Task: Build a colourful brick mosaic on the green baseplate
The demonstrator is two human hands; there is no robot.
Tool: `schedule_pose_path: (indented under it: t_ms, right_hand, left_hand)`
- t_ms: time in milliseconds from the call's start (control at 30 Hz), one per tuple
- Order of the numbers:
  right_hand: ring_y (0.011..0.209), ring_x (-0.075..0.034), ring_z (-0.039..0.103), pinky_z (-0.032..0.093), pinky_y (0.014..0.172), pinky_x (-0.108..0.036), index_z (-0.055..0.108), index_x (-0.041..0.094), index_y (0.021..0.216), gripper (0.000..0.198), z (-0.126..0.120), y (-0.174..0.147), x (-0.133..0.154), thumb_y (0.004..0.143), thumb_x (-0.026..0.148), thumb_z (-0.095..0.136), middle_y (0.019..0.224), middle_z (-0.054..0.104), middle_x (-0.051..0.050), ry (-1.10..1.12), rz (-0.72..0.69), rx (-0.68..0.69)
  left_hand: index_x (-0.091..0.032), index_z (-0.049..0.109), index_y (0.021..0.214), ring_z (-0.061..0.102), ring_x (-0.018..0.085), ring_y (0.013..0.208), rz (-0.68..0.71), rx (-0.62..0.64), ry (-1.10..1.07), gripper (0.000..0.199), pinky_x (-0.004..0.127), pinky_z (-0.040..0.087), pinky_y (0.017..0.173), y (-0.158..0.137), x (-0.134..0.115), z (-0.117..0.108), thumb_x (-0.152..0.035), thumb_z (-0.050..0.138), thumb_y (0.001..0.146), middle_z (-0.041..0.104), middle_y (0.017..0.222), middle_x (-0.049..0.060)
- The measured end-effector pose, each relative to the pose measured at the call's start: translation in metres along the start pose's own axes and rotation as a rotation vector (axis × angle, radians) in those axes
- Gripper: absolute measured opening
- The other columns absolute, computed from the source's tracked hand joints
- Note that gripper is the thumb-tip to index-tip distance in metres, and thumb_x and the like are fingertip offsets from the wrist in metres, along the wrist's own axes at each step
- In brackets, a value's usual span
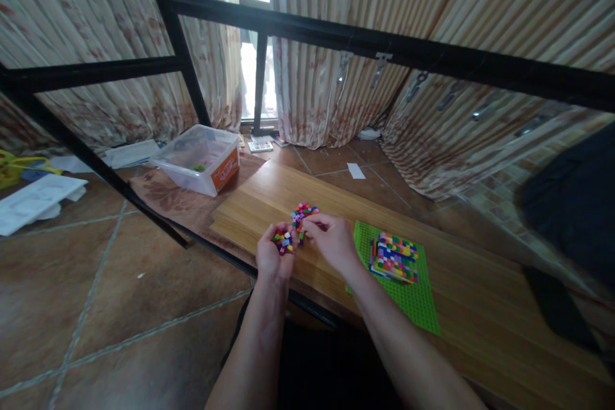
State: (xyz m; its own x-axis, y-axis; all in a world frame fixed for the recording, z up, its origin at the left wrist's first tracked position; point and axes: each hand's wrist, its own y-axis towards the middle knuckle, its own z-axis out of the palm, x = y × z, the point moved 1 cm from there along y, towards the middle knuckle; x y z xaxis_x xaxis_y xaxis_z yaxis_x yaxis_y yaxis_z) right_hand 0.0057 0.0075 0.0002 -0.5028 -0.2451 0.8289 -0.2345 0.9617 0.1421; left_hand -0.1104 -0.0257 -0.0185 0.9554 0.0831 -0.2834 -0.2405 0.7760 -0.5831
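My left hand point(271, 255) is cupped, palm up, around a handful of small coloured toy bricks point(284, 241). Just beyond it, a loose pile of similar bricks point(303, 210) lies on the wooden tabletop point(259, 195). My right hand point(331, 237) reaches in beside the pile with thumb and fingers pinched together; whatever is between the fingertips is too small to make out. To the right of that hand, a block-shaped build of multicoloured bricks point(394, 257) stands on a green studded baseplate point(418, 298).
A clear plastic bin point(199, 157) with an orange label stands past the table's left end. Black metal bars point(298, 25) cross in front of the curtains. A dark flat object point(560, 307) lies at the table's right. White trays point(41, 198) are on the floor at left.
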Motion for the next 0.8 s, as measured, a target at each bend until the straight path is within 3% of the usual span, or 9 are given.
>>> schedule_pose_path:
  t_ms: [100,333,533,800]
  right_hand:
    - [0.074,-0.019,0.067,0.048,0.073,-0.029,0.078,0.020,0.087,0.018,0.005,-0.003,-0.012,0.087,0.024,0.060,0.082,0.076,-0.004,-0.246,0.047,0.036]
    - [0.102,-0.025,0.064,0.047,0.086,-0.032,0.070,0.016,0.107,0.024,0.041,-0.011,-0.009,0.089,0.031,0.065,0.111,0.070,-0.013,-0.593,0.055,0.078]
    - [0.101,-0.022,0.064,0.045,0.085,-0.029,0.068,0.016,0.108,0.027,0.042,-0.004,-0.005,0.093,0.010,0.046,0.112,0.069,-0.012,-0.703,0.098,0.155]
    - [0.093,-0.023,0.067,0.045,0.075,-0.030,0.070,0.016,0.100,0.027,0.032,-0.008,-0.015,0.086,0.007,0.048,0.105,0.072,-0.011,-0.702,0.136,0.068]
  left_hand:
    - [-0.011,0.057,0.064,0.056,0.007,0.050,0.024,-0.040,-0.056,0.037,0.014,0.046,0.047,0.003,-0.016,-0.003,-0.016,0.040,0.097,0.057,0.062,0.003]
    - [-0.012,0.055,0.067,0.049,0.005,0.047,0.023,0.042,-0.090,0.036,0.011,0.038,0.041,0.005,-0.026,-0.002,-0.017,0.036,0.098,0.054,0.063,0.002]
    - [-0.012,0.054,0.069,0.049,0.005,0.047,0.026,-0.008,-0.036,0.035,0.012,0.037,0.040,0.000,-0.021,0.002,-0.016,0.035,0.099,0.055,0.064,0.001]
    - [-0.012,0.056,0.069,0.051,0.006,0.046,0.016,-0.102,0.070,0.031,0.014,0.040,0.040,0.000,-0.008,0.002,-0.014,0.041,0.095,0.056,0.060,0.001]
